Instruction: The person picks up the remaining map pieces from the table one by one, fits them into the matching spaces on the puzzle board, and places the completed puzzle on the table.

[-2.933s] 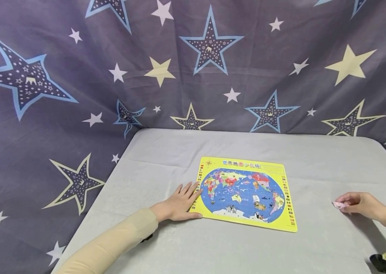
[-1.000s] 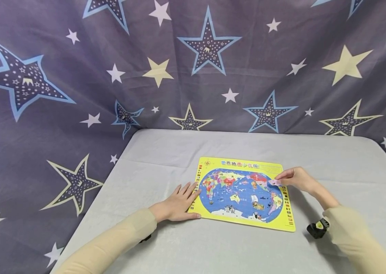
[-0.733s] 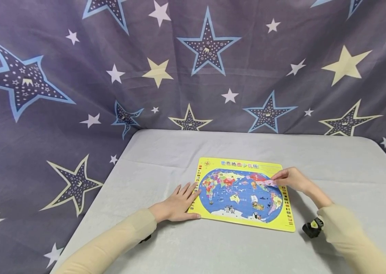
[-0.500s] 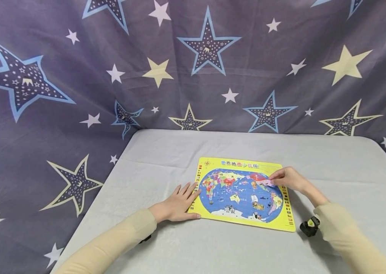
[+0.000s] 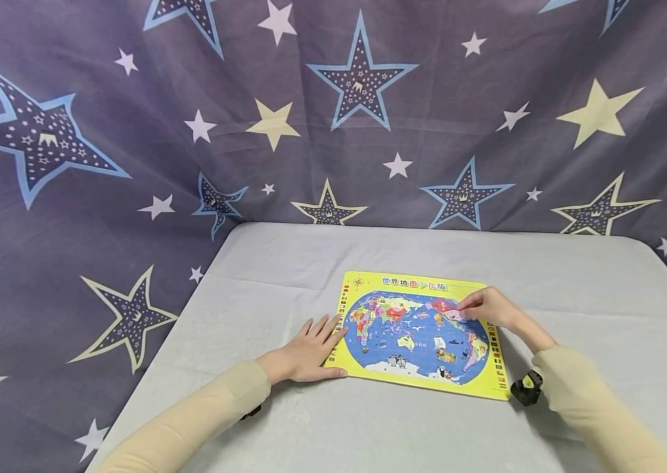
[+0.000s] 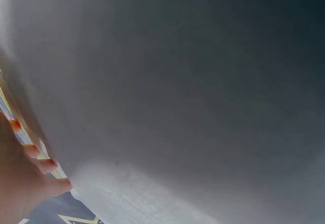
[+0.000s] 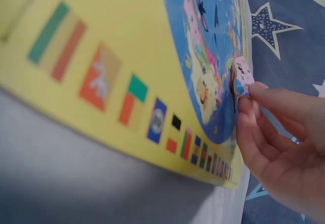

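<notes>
A yellow-bordered world map jigsaw puzzle (image 5: 428, 385) lies flat on the table, its oval sea blue and its land brightly coloured. My left hand (image 5: 305, 351) rests on the puzzle's left edge with fingers spread. Over the upper right part of the map, my right hand (image 5: 491, 309) pinches a small pink puzzle piece (image 7: 243, 75) between thumb and fingers. Close up in the right wrist view, the piece is tilted against the map surface; part of it is hidden by the fingertips. Only the side of my left hand (image 6: 23, 186) shows in the left wrist view.
A light grey cloth covers the table (image 5: 286, 263). Behind it and to the left hangs a dark curtain (image 5: 150, 164) printed with stars. Rows of small flags (image 7: 157, 120) run down the puzzle's side border. A black wrist camera (image 5: 526, 387) sits below my right forearm.
My right hand has brought the pink puzzle piece from the right side of the table leftward onto the map, shifting slightly further left in the last second. My left hand has stayed put.
</notes>
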`<state>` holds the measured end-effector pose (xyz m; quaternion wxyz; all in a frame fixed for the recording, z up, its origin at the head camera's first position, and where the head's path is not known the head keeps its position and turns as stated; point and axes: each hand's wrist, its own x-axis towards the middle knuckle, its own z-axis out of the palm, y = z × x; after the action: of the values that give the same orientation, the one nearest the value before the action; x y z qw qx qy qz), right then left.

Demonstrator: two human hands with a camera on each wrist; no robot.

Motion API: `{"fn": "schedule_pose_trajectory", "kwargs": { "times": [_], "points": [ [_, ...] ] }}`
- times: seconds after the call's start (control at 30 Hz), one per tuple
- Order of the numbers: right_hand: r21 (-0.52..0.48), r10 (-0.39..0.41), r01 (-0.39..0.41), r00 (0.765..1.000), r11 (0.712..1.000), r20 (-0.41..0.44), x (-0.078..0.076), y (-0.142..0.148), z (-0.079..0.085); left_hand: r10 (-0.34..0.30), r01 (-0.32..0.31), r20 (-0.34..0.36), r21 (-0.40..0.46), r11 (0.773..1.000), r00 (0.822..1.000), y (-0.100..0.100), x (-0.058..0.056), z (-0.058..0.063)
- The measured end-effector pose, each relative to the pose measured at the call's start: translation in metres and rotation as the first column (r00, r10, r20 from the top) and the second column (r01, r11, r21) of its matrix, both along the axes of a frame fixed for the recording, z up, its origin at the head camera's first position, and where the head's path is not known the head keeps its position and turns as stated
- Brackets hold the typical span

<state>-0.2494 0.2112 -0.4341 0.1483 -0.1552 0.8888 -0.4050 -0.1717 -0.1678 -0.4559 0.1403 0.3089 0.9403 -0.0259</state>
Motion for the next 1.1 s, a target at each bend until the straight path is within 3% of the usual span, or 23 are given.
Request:
{"fn": "schedule_pose_trajectory", "kwargs": {
  "times": [0.87,1.1],
  "points": [
    [0.004,0.018,-0.018,0.995,1.0,-0.1,0.0,-0.009,-0.009,0.001,-0.001,-0.011,-0.008,1.0,1.0,0.0,0.0,0.0],
    [0.007,0.014,-0.013,0.996,1.0,-0.089,0.001,-0.008,-0.011,0.009,-0.009,-0.008,-0.005,1.0,1.0,0.0,0.001,0.0]
  ]
}}
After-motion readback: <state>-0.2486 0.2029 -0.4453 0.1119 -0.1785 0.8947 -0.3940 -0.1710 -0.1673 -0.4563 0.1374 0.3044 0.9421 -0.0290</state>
